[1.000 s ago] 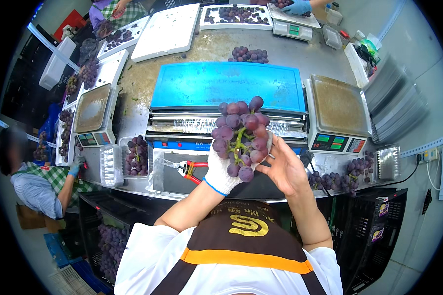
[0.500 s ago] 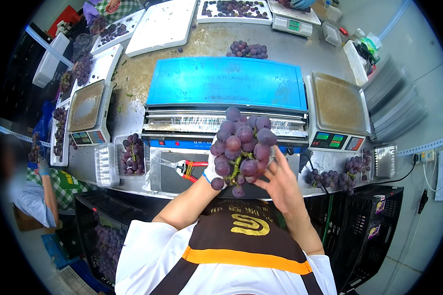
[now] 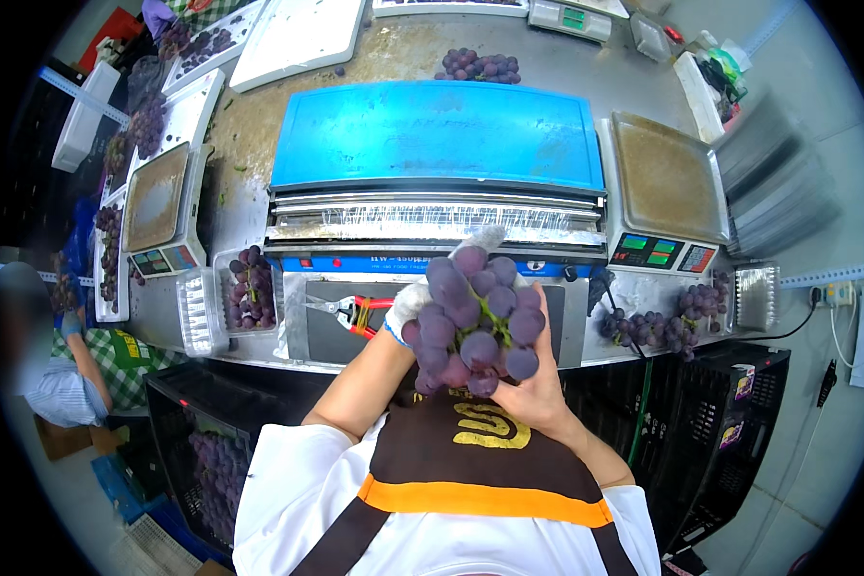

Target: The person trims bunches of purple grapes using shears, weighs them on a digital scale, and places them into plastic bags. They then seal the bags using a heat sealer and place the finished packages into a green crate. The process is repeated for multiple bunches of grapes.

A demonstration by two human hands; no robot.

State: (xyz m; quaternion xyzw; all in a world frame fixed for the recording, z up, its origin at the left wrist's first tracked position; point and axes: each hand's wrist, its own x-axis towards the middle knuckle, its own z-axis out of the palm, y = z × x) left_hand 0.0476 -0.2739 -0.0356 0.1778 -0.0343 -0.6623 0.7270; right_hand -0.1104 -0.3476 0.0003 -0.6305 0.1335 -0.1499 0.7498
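Observation:
A bunch of purple grapes (image 3: 475,317) with a green stem is held in front of my chest, over the table's near edge. My left hand (image 3: 411,305), in a white glove with a blue cuff, holds it from the left and behind; the grapes hide most of those fingers. My bare right hand (image 3: 540,396) cups the bunch's right side, thumb at the lower grapes, other fingers partly behind it. Just left of the gloved hand, red-handled shears (image 3: 363,315) lie on the dark plate of a film-wrapping machine (image 3: 437,134) with a blue lid.
Weighing scales stand left (image 3: 160,197) and right (image 3: 670,182) of the machine. A clear tray (image 3: 223,274) holds grapes at left; more grapes (image 3: 677,331) lie at right beside stacked clear trays (image 3: 756,296). Black crates (image 3: 710,432) stand below the table. A co-worker (image 3: 86,370) is at far left.
The bunch has come lower, nearer to my body, and turned. My right hand has closed in from beside the grapes onto their right side. The view has shifted slightly.

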